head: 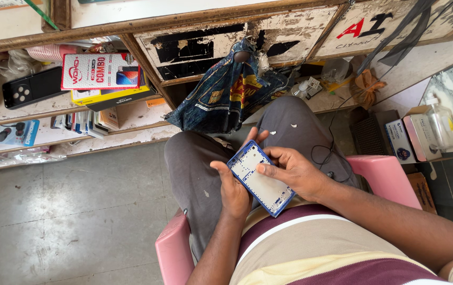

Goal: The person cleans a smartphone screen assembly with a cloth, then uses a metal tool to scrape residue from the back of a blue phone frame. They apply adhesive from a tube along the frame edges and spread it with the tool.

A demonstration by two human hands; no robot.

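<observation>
Two hands, blue-edged white phone frame [261, 178]

Both hands are closing on the phone frame [260, 178] over the lap, the left hand [235, 191] cupping its lower edge and the right hand [291, 170] pressing its face. Beyond the grip, a hanging blue cloth [226, 97] and wooden shelves [52, 113] crowded with boxes [101, 74] and phones [31, 87] are blocking the way forward. Left of the grip, bare floor [68, 211] is lying open. Right of it, the pink chair arm [387, 177] and cartons [411, 138] are crowding the passage. A black cable [325, 153] is trailing just past the right hand.
</observation>
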